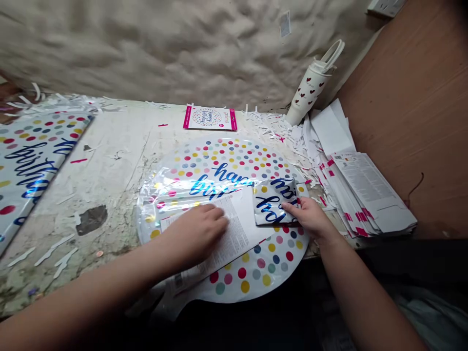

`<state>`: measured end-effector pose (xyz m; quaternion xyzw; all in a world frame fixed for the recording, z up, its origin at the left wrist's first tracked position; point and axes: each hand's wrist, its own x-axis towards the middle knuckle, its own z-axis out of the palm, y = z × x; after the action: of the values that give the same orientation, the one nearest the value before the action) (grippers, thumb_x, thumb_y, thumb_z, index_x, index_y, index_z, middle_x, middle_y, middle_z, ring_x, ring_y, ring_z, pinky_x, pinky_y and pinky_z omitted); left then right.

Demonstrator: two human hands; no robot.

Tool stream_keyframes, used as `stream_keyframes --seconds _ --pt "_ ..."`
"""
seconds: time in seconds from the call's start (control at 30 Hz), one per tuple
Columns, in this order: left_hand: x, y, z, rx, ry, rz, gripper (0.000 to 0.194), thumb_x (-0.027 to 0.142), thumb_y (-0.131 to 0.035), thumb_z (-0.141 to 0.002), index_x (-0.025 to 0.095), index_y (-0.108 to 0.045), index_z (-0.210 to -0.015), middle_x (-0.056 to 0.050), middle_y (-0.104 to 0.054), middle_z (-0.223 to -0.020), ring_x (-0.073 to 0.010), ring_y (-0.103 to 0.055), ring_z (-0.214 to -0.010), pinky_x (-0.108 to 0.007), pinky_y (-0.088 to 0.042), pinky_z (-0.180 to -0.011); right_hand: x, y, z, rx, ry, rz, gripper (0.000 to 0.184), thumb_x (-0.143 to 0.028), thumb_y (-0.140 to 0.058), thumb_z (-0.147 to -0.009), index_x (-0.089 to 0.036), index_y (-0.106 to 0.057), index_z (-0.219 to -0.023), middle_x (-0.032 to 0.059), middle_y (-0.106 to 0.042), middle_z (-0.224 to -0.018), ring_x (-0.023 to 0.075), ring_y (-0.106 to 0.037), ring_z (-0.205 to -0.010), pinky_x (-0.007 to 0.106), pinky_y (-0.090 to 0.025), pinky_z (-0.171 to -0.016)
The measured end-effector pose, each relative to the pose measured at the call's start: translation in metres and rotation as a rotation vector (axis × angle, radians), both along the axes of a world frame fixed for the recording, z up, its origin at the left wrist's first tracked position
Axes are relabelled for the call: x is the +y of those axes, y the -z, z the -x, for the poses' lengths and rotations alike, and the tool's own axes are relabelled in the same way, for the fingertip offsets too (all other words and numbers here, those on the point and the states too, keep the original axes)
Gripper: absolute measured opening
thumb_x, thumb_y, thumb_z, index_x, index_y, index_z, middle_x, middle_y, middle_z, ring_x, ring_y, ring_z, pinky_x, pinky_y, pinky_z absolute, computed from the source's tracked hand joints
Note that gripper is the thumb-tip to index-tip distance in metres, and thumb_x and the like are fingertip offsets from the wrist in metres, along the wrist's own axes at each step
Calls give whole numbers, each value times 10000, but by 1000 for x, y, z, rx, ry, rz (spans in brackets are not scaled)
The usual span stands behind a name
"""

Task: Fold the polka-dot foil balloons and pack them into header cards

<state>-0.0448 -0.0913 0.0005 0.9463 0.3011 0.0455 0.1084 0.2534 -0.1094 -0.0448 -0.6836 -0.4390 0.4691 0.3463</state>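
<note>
Across the worn surface (124, 141), the head view shows a round foil balloon (234, 156) lying flat, with a printed paper sleeve (239, 219) and a folded foil piece (270, 200) on top of it, side by side. The right hand (310, 217) pinches the folded foil at its right edge, thumb on top. The left hand (201, 226) rests over the sleeve with its fingers curled; whether that grip is closed on the paper, I cannot tell. The step in hand looks like bringing foil and sleeve together, the foil already folded small. From here, I judge, the next move calls for a firm pinch on the folds and a steady sleeve with its opening found. Beyond them sits a pink-edged packet (210, 118); a stack of printed sleeves (373, 190) lies to the right.
</note>
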Motion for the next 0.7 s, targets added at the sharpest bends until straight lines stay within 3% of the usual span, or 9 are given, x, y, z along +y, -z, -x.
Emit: stream_keyframes --seconds 0.1,0.17,0.27,0.37,0.53,0.7 --pt "22 5 -43 23 164 -39 192 198 -436 -800 146 -588 -906 -106 -584 -909 -233 -524 -876 -354 -412 -801 -2 0 4 -103 57 -63 361 -464 -664 -683 -146 -653 -852 86 -713 -867 257 -657 -823 354 -518 -703" --pt "31 13 -57 16 205 -72 160 215 -467 -755 141 -565 -858 -112 -559 -894 -248 -498 -863 -380 -396 -809 -8 -1 8 -245 91 -114 357 -484 -635 -702 -148 -656 -822 87 -712 -817 261 -656 -786 354 -510 -669" --pt "36 21 -58 -30 230 -84 141 230 -463 -742 154 -535 -836 -104 -551 -900 -246 -481 -864 -390 -374 -820 -22 -7 19 -454 97 -211 345 -486 -597 -737 -158 -663 -822 83 -710 -777 261 -654 -751 347 -498 -646" --pt "38 18 -52 -59 246 -74 130 229 -443 -747 162 -515 -833 -78 -563 -835 -226 -491 -819 -392 -352 -836 -34 -15 30 -482 81 -260 315 -464 -594 -756 -174 -669 -854 79 -713 -810 257 -655 -765 337 -496 -652" --pt "39 10 -46 -110 248 -165 153 228 -405 -790 161 -527 -854 -67 -574 -805 -218 -493 -813 -400 -324 -838 -30 -28 26 -158 -69 -88 323 -428 -662 -723 -160 -668 -903 83 -708 -903 244 -649 -821 339 -506 -714" --pt "32 7 -46 -124 342 -252 172 242 -391 -829 174 -549 -818 -57 -568 -804 -206 -481 -797 -401 -311 -817 -6 -29 16 307 -250 201 292 -316 -759 -635 -119 -660 -826 53 -704 -785 182 -644 -700 290 -503 -652"
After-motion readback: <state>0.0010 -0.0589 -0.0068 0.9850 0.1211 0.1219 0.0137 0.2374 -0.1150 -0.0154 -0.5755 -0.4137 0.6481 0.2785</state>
